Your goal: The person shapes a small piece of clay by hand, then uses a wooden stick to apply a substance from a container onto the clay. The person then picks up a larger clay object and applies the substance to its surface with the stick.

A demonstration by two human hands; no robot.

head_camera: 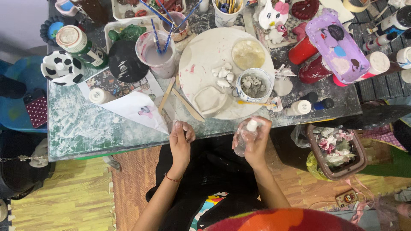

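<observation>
While the person is sitting at the cluttered surface (85, 124), both hands are working at its near edge.
Right hand (256, 139): gripping a small clear spray bottle (244, 139), fingers curling around it, white cap pointing up.
Left hand (181, 137): fingers folding loosely inward, holding nothing that I can tell.
Round white board (209, 51): lying just beyond, carrying clay pieces (223, 73) and a cup of clay (254, 84).

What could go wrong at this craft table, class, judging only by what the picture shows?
The right hand grips a small clear spray bottle beyond the table edge; if dropped, it would likely fall onto the lap. The brush-filled cup of cloudy water might tip if knocked. The left hand hovers near the paper.
</observation>
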